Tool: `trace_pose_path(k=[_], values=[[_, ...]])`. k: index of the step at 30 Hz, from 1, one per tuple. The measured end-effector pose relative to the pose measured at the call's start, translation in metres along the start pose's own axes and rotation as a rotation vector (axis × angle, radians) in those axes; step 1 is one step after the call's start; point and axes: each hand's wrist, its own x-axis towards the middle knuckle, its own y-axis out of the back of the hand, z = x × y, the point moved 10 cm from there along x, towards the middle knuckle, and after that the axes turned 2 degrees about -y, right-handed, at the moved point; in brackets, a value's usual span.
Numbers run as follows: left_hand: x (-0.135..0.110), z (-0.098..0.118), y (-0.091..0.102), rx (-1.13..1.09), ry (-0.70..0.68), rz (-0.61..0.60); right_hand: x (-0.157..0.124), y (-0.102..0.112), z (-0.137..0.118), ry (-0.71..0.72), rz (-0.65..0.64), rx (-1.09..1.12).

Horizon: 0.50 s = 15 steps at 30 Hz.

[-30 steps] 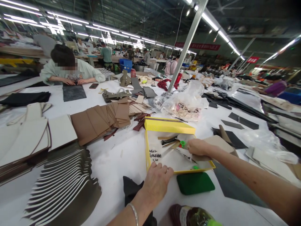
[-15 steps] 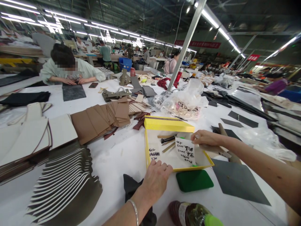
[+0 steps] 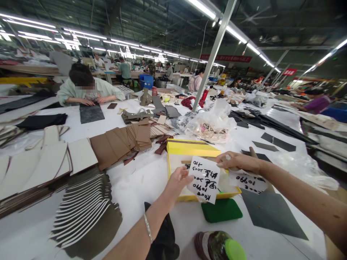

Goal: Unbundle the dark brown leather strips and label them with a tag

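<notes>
A white paper note (image 3: 204,180) with black handwriting is held upright over the yellow box (image 3: 189,146). My right hand (image 3: 240,162) pinches its upper right corner. At its left edge, my left hand (image 3: 177,182) closes thumb and fingers on the paper. A second handwritten note (image 3: 248,181) hangs just below my right hand; I cannot tell whether that hand grips it. The note and my hands hide most of the box's inside. In front of the box lies a dark green rectangular case (image 3: 221,210).
A jar with a green lid (image 3: 235,250) stands near the front edge. Dark grey sheet (image 3: 273,213) lies right, striped stacked pieces (image 3: 86,213) and brown panels (image 3: 116,144) left. Behind the box are a plastic bag (image 3: 213,126) and metal post (image 3: 214,54). A co-worker (image 3: 88,85) sits across.
The note has come up out of the box toward me. My left hand has left the box's front rim and taken the note's left edge. A second note now shows under my right hand.
</notes>
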Motion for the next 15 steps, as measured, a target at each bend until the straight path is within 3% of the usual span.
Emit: trace_pose_path(k=[3,6,9,13,15], values=[[-0.001,0.023,-0.014,-0.184,0.002,-0.138,0.001,-0.02,-0.014,0.067,-0.087,-0.034],[-0.005,0.033,-0.004,-0.263,0.025,-0.051,0.003,-0.027,-0.029,0.129,-0.046,-0.012],[-0.012,0.037,0.014,-0.284,0.024,0.068,0.004,-0.021,-0.034,0.137,0.12,0.083],[-0.024,0.039,0.026,-0.341,0.028,0.078,0.009,-0.031,-0.024,0.061,0.192,0.275],[-0.03,0.039,0.029,-0.372,0.034,0.07,0.01,-0.035,-0.026,0.097,0.226,0.32]])
